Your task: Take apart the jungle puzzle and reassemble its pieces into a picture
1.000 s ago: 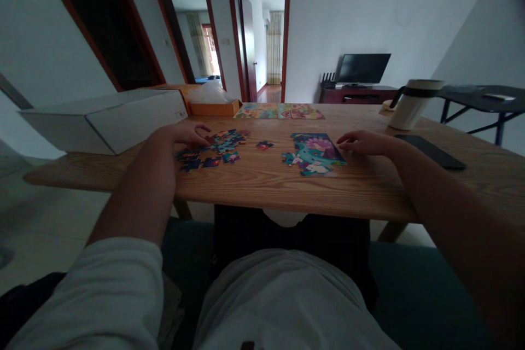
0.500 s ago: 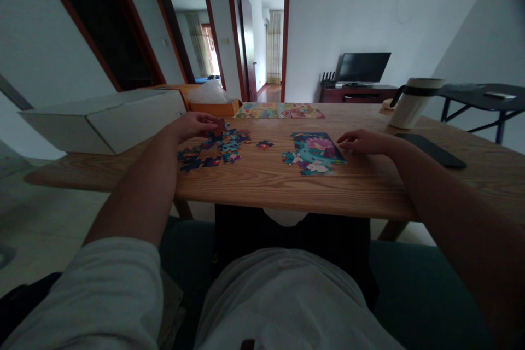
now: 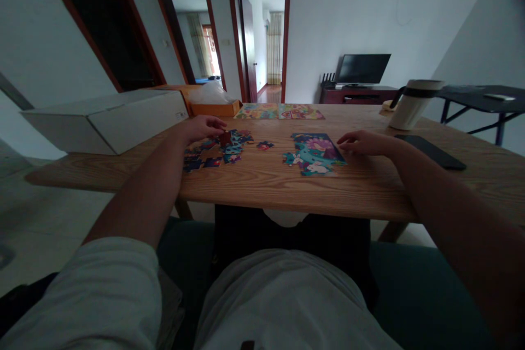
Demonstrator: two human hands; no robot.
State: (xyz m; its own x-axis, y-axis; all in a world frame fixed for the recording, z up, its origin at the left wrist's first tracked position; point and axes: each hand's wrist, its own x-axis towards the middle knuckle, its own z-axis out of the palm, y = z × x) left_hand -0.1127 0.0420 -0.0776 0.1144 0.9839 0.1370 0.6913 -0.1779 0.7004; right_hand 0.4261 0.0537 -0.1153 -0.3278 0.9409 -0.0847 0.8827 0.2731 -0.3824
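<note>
My left hand (image 3: 200, 128) reaches over a scattered group of jigsaw pieces (image 3: 217, 154), its fingertips pinching a dark red jigsaw piece (image 3: 225, 138) just above them. My right hand (image 3: 363, 143) lies on the wooden table (image 3: 262, 183), holding nothing. Its fingertips touch the edge of a joined jigsaw section (image 3: 314, 154) showing teal water, purple shapes and white rabbits. Between the two groups lies a single loose jigsaw piece (image 3: 264, 145).
Two colourful puzzle pictures (image 3: 279, 111) lie at the table's far edge. An orange box (image 3: 213, 109) and a white box (image 3: 139, 123) stand to the far left. A black phone (image 3: 430, 143) and a cream tumbler (image 3: 412, 104) sit to the right.
My left hand has moved right and slightly toward me, carrying the dark red piece over the loose pieces. My right hand has not visibly moved.
</note>
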